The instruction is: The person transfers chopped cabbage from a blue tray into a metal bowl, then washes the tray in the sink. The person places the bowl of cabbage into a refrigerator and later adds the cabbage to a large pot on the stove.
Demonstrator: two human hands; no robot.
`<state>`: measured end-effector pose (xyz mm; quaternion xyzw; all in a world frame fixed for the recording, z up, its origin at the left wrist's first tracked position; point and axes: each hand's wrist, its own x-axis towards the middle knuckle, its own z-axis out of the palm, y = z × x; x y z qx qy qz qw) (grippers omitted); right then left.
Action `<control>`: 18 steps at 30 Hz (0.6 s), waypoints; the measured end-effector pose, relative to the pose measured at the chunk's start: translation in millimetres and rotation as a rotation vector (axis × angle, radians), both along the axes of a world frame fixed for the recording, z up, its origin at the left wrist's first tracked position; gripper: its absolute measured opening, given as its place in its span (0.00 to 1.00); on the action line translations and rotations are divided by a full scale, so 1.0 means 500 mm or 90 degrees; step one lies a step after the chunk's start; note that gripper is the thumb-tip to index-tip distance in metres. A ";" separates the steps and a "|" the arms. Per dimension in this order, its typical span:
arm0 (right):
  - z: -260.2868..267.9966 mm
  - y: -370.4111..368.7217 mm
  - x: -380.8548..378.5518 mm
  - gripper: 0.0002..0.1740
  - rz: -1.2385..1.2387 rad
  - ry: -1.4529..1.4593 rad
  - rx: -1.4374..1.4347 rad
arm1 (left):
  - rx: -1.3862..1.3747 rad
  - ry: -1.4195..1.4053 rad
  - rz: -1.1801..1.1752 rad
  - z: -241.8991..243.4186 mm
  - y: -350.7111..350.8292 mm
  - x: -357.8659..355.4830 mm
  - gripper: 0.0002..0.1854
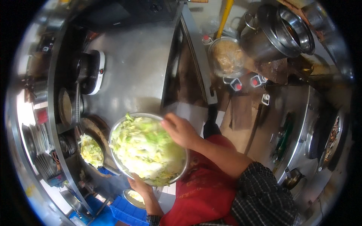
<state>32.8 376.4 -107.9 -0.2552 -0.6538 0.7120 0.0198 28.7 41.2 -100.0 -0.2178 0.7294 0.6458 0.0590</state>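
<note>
A large round metal basin (186, 166) heaped with chopped leafy cabbage (144, 149) is held in front of my red apron. My left hand (140, 185) grips the rim on its near left side, fingers partly hidden under the basin. On the opposite side my right hand (181, 131) holds the upper right rim, its fingertips blurred near the edge. To the left, more chopped cabbage (92, 151) lies on a round wooden chopping board (96, 125), with a cleaver's blade partly visible beside it.
A steel counter (133, 65) carries a white-edged portable cooker (99, 72). Below the basin are a smaller bowl (135, 197) with pale pieces and a blue plastic crate (127, 210). Large metal pots (263, 39), a covered basin of pale food (227, 56) and plastic jugs (236, 84) stand at the upper right.
</note>
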 end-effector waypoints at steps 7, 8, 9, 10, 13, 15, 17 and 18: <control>-0.076 0.116 0.121 0.15 -0.082 -0.010 0.054 | -0.027 -0.015 -0.112 0.045 0.138 0.120 0.21; -0.075 0.140 0.131 0.15 -0.092 -0.013 0.047 | -0.080 -0.052 -0.146 0.050 0.155 0.126 0.20; -0.083 0.159 0.144 0.15 -0.090 -0.018 0.060 | -0.143 -0.092 -0.202 0.068 0.183 0.129 0.21; -0.095 0.184 0.153 0.14 -0.086 -0.021 0.075 | -0.149 -0.075 -0.190 0.049 0.192 0.144 0.21; -0.118 0.235 0.190 0.15 -0.118 -0.056 0.087 | -0.079 -0.020 -0.227 -0.014 0.222 0.151 0.20; -0.162 0.257 0.221 0.17 -0.153 -0.067 0.072 | -0.003 0.023 -0.239 -0.027 0.277 0.132 0.18; -0.165 0.269 0.245 0.18 -0.174 -0.099 0.120 | 0.004 -0.051 -0.254 -0.076 0.282 0.109 0.16; -0.169 0.265 0.262 0.18 -0.174 -0.117 0.140 | 0.023 -0.074 -0.243 -0.096 0.286 0.106 0.16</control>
